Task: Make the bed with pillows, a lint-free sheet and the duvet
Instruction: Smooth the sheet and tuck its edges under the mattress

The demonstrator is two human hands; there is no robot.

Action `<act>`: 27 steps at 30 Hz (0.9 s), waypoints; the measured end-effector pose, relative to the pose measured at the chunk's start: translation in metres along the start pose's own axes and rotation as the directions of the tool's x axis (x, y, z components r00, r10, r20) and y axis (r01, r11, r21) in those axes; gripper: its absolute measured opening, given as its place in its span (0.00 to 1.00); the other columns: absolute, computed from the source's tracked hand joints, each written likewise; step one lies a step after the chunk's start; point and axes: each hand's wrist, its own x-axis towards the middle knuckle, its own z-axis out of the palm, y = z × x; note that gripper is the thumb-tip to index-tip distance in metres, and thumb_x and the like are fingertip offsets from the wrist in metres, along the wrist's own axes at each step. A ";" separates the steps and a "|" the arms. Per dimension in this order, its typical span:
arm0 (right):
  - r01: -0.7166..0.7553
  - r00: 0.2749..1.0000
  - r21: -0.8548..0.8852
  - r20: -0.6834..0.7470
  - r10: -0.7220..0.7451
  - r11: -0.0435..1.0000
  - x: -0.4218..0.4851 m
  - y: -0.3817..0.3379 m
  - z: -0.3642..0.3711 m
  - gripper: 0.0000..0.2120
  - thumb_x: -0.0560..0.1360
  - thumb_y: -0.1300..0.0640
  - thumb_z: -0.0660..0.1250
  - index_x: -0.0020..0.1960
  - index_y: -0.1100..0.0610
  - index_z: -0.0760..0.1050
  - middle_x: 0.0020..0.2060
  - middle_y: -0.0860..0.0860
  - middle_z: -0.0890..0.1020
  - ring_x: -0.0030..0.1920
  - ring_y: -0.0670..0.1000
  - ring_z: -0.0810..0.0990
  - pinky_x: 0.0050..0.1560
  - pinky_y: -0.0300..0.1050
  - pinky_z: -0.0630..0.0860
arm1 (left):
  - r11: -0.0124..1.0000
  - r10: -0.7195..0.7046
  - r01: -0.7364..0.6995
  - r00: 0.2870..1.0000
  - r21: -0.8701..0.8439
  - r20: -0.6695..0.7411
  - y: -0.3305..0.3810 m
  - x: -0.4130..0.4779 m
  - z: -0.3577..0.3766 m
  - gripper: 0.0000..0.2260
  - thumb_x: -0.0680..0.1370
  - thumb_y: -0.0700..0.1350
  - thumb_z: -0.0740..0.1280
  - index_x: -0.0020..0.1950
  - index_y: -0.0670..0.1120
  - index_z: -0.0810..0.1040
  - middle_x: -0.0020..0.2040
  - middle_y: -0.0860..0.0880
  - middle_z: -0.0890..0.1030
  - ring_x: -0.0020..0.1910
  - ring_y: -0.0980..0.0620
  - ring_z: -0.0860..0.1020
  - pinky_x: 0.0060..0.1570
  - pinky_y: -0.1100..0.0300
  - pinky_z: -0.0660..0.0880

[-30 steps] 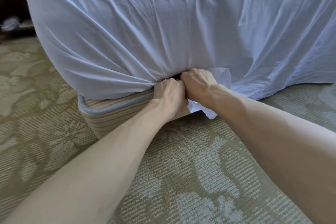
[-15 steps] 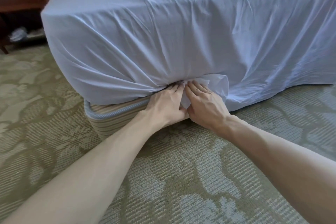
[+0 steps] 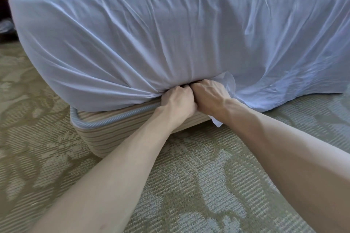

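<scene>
Grip: my left hand [image 3: 178, 102] and right hand [image 3: 208, 96], fists touching, clamp the bunched sheet [image 3: 170, 34].
Location: hem sits at the seam above the striped base [image 3: 113, 132].
Handling: light, soft, slippery; I judge folds near the hem hold best.

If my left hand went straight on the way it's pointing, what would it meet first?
Your left hand points into the seam above the striped bed base; it would likely meet the bunched sheet there first. Depth beyond is hidden.
</scene>
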 end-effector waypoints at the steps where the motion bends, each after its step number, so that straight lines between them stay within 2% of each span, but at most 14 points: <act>1: 0.009 1.000 -0.007 0.004 -0.009 1.000 0.001 0.002 0.000 0.11 0.75 0.57 0.68 0.57 0.54 0.80 0.55 0.53 0.84 0.57 0.57 0.82 0.52 0.49 0.76 | 1.000 -0.017 0.017 1.000 0.000 0.000 0.004 0.001 0.001 0.18 0.80 0.44 0.64 0.69 0.40 0.73 0.66 0.38 0.79 0.65 0.38 0.78 0.60 0.50 0.74; 4: 0.062 0.998 0.033 0.008 -0.063 0.997 -0.002 0.009 0.005 0.19 0.75 0.57 0.69 0.65 0.56 0.75 0.61 0.55 0.81 0.63 0.57 0.79 0.61 0.47 0.73 | 1.000 -0.014 0.015 1.000 -0.027 0.019 0.005 0.002 0.004 0.21 0.80 0.46 0.64 0.71 0.39 0.70 0.67 0.38 0.78 0.67 0.39 0.77 0.61 0.50 0.73; 7: 0.124 0.992 0.049 -0.042 -0.122 0.991 -0.015 0.012 0.013 0.29 0.69 0.60 0.69 0.70 0.60 0.71 0.65 0.57 0.78 0.68 0.58 0.74 0.72 0.48 0.66 | 0.998 0.065 -0.065 0.997 -0.002 0.045 -0.006 -0.004 0.005 0.28 0.79 0.48 0.66 0.76 0.40 0.63 0.73 0.40 0.72 0.72 0.41 0.71 0.69 0.51 0.67; 11: 0.181 0.961 0.089 -0.228 -0.157 0.979 -0.038 0.019 0.021 0.31 0.66 0.65 0.65 0.71 0.63 0.72 0.66 0.57 0.78 0.70 0.57 0.74 0.74 0.49 0.68 | 0.973 0.217 -0.215 0.976 0.084 -0.021 -0.025 -0.029 0.006 0.40 0.75 0.43 0.69 0.83 0.41 0.51 0.82 0.44 0.59 0.80 0.48 0.60 0.77 0.57 0.55; 15: 0.215 0.936 0.057 -0.297 -0.189 0.975 -0.065 0.022 0.020 0.28 0.69 0.65 0.66 0.70 0.65 0.73 0.68 0.59 0.78 0.72 0.58 0.74 0.74 0.49 0.66 | 0.938 0.307 -0.295 0.951 0.183 -0.042 -0.039 -0.049 0.007 0.40 0.76 0.44 0.65 0.84 0.42 0.48 0.84 0.45 0.53 0.82 0.50 0.53 0.80 0.58 0.49; 19: 0.290 0.915 0.057 -0.310 -0.259 0.955 -0.072 0.017 0.017 0.28 0.68 0.64 0.66 0.69 0.65 0.75 0.67 0.59 0.80 0.69 0.58 0.77 0.72 0.52 0.72 | 0.918 0.291 -0.271 0.956 0.291 -0.026 -0.040 -0.063 0.005 0.39 0.76 0.48 0.65 0.83 0.40 0.52 0.82 0.41 0.57 0.81 0.46 0.57 0.80 0.54 0.56; 23: 0.358 0.909 0.139 -0.277 -0.310 0.923 -0.064 -0.017 0.011 0.29 0.70 0.59 0.61 0.71 0.63 0.74 0.69 0.56 0.78 0.69 0.56 0.77 0.65 0.53 0.78 | 0.947 0.167 -0.145 0.984 0.287 -0.054 -0.038 -0.081 -0.006 0.38 0.77 0.55 0.65 0.81 0.39 0.56 0.79 0.42 0.65 0.78 0.46 0.64 0.75 0.54 0.61; 25: 0.339 0.930 0.179 -0.215 -0.300 0.924 -0.058 -0.040 0.007 0.31 0.72 0.57 0.62 0.76 0.60 0.69 0.73 0.53 0.74 0.73 0.54 0.73 0.65 0.51 0.78 | 0.955 0.096 -0.075 0.994 0.286 -0.058 -0.049 -0.090 -0.016 0.38 0.77 0.56 0.66 0.81 0.39 0.57 0.77 0.43 0.68 0.76 0.46 0.67 0.72 0.53 0.64; 27: 0.300 0.946 0.185 -0.181 -0.268 0.936 -0.049 -0.058 0.009 0.32 0.74 0.56 0.64 0.77 0.59 0.66 0.75 0.52 0.72 0.75 0.52 0.69 0.67 0.48 0.73 | 0.954 0.065 -0.046 0.996 0.297 -0.053 -0.064 -0.099 -0.024 0.37 0.78 0.56 0.66 0.81 0.40 0.57 0.75 0.44 0.70 0.74 0.46 0.69 0.70 0.53 0.66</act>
